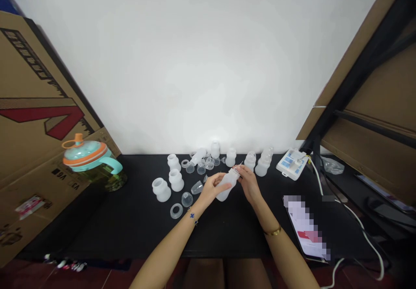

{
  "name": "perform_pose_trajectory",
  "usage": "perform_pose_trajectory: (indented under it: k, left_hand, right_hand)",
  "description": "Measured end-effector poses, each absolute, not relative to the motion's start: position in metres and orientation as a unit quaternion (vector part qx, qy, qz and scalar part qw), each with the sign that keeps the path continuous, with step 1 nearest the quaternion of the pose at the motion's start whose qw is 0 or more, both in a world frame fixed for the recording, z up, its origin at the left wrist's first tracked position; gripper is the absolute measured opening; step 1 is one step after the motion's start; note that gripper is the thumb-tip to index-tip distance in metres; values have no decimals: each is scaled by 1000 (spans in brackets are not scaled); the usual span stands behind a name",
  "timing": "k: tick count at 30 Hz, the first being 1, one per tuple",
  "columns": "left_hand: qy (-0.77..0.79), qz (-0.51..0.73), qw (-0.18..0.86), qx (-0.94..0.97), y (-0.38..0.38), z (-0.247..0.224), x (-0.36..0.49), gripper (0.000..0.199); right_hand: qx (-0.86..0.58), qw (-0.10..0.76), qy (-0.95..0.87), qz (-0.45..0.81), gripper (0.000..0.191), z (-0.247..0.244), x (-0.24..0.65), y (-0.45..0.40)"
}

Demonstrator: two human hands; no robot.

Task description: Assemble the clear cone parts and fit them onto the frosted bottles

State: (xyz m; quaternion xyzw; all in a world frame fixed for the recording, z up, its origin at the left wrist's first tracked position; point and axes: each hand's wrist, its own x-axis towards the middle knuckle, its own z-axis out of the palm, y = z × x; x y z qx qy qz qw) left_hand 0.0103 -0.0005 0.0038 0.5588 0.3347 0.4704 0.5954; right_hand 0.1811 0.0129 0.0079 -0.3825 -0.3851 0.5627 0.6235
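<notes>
Bare forearms point(172, 245), fingers point(224, 188) on frosted bottle point(231, 178) — smooth, rounded

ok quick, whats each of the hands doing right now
Left hand: closed, holding a whitish bottle by its body.
Right hand: closed at the neck of the same bottle.

"What colour is the worktop point(117, 228)?"
"Plain black."
"And on it?"
"The held bottle point(224, 190) is frosted white, like the bottles point(231, 157) near the back edge. Towards the left edge, a jug point(92, 163) shows mint green and orange; towards the right, a power strip point(292, 164) is white with blue panels."
"Any patterns?"
"Blue clovers on a bracelet point(192, 215); a black-outlined red shape point(42, 114) on brown cardboard point(32, 74)."
</notes>
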Motion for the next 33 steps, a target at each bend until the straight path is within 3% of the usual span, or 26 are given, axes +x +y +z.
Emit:
perform_pose_trajectory:
  k: [33]
  left_hand:
    - [331, 469, 611, 545, -4, 11, 10, 44]
  right_hand:
    - [-368, 604, -409, 576, 31, 13, 183, 9]
